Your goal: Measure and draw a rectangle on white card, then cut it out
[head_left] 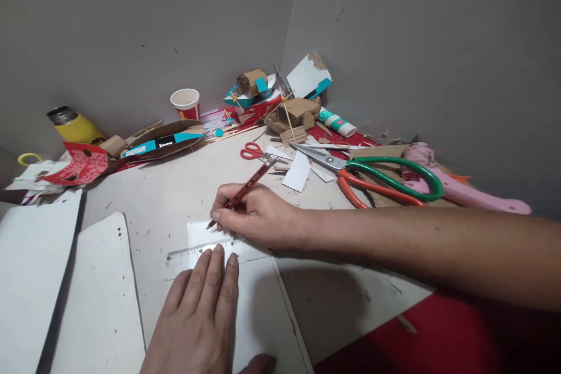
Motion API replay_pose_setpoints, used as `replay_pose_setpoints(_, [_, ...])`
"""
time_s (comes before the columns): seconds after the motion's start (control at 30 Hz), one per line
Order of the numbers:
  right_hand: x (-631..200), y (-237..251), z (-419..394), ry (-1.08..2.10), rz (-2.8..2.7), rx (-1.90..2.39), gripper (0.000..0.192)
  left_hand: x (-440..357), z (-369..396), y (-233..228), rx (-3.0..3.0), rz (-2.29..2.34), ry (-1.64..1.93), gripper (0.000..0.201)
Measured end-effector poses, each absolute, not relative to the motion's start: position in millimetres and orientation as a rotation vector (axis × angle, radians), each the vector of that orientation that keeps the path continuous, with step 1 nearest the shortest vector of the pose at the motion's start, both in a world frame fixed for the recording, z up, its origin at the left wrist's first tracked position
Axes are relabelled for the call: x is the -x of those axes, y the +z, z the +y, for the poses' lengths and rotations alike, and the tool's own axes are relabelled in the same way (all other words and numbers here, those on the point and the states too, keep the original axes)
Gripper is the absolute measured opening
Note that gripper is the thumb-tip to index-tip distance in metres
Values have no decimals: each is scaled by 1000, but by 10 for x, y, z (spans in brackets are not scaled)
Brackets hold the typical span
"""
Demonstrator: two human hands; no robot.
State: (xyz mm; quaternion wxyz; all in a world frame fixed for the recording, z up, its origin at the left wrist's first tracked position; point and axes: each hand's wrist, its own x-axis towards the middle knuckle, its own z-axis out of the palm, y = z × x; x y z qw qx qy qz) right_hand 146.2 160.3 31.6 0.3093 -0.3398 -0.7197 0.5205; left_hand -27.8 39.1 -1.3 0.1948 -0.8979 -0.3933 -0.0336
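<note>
My right hand [252,213] is closed around a red and black pencil [249,181], its tip low over a white sheet of paper [263,292]. My left hand [201,304] lies flat with fingers stretched out, their tips pressing on a clear plastic ruler [179,261]. The ruler lies across the paper, just below the pencil tip. Part of the ruler is hidden under my left fingers and near my right hand.
Green-and-orange-handled scissors [331,159], small red scissors [252,152] and paper scraps [298,172] lie at right. Behind stand a paper cup [186,102], a yellow bottle [74,127] and cardboard pieces [291,114]. A white board [103,292] lies at left.
</note>
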Motion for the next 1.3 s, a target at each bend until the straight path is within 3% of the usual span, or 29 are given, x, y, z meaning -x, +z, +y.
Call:
replay_pose_setpoints(0.53, [-1685, 322, 1637, 1525, -1698, 990, 16, 352, 406, -82, 2530, -1082, -71, 101])
replay_pose_setpoints(1.3, [-1339, 250, 1615, 1512, -1996, 802, 15, 266, 445, -27, 2499, -993, -74, 95])
